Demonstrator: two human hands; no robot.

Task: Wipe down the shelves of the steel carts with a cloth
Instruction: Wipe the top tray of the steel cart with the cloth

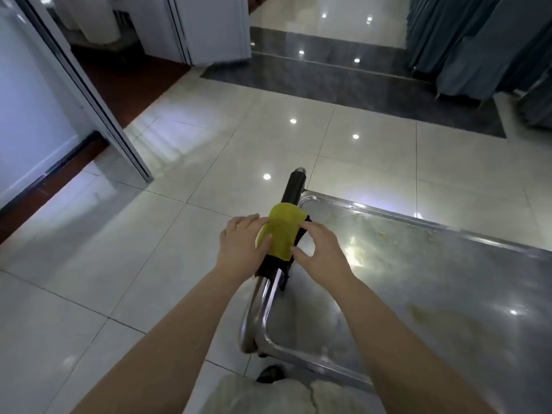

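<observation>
A yellow cloth (pixel 282 231) is draped over the black-padded handle bar (pixel 294 186) at the left end of a steel cart. The cart's top shelf (pixel 418 279) is a shiny tray with a raised rim, marked with smears and small crumbs. My left hand (pixel 243 245) grips the cloth's left side on the bar. My right hand (pixel 321 249) pinches the cloth's right edge with thumb and fingertips. Both hands sit on either side of the handle, above the shelf's left rim.
Glossy pale floor tiles (pixel 134 279) surround the cart. An open doorway with a metal frame (pixel 98 109) stands at the left. Blue-grey drapes (pixel 478 40) hang at the back right, beside a dark tiled strip (pixel 343 76). My shoe (pixel 270 374) shows below the cart's corner.
</observation>
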